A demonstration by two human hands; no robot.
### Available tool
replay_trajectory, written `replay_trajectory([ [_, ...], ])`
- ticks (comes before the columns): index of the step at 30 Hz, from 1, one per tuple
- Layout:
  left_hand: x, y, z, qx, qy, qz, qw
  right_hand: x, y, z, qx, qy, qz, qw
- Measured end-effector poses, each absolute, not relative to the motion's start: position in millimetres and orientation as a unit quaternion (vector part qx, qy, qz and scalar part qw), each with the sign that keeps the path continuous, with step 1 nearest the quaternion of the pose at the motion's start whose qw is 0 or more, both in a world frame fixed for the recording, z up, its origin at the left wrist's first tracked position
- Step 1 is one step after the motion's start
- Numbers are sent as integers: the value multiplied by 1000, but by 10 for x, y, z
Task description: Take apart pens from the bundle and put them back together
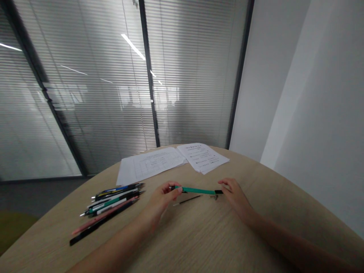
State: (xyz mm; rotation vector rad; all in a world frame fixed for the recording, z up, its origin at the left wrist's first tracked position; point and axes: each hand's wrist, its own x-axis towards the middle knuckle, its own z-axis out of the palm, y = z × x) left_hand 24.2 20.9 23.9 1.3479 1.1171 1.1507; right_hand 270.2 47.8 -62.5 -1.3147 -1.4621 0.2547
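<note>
A green pen barrel (pixel 199 190) with black ends lies nearly level between my hands, just above the table. My left hand (pixel 166 194) is closed round its left end, thumb along the top. At the other end, the fingers of my right hand (pixel 232 193) close on the black tip section (pixel 218 192); part of that tip is hidden by them. Below the barrel, a thin dark pen refill (pixel 187 200) with a pale end rests on the tabletop. Some small brownish parts (pixel 214 197) lie near my right fingertips, too small to make out.
Several pens (pixel 113 201) lie in a loose bunch on the left of the round wooden table (pixel 193 239). Printed sheets (pixel 153 163) and another printed page (pixel 203 156) lie at the far edge. Glass panels with blinds (pixel 196 76) and a white wall (pixel 321 113) stand beyond.
</note>
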Motion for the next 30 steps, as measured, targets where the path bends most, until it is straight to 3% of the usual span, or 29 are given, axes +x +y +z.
replay_trajectory([
  [13, 44, 262, 588, 772, 432, 404, 234, 2690, 462, -584, -558, -616, 140, 539],
  [25, -28, 177, 876, 767, 426, 428, 216, 2662, 422, -536, -568, -617, 160, 521],
  [30, -23, 197, 880, 745, 418, 446, 268, 2665, 421, -533, -574, -618, 169, 510],
])
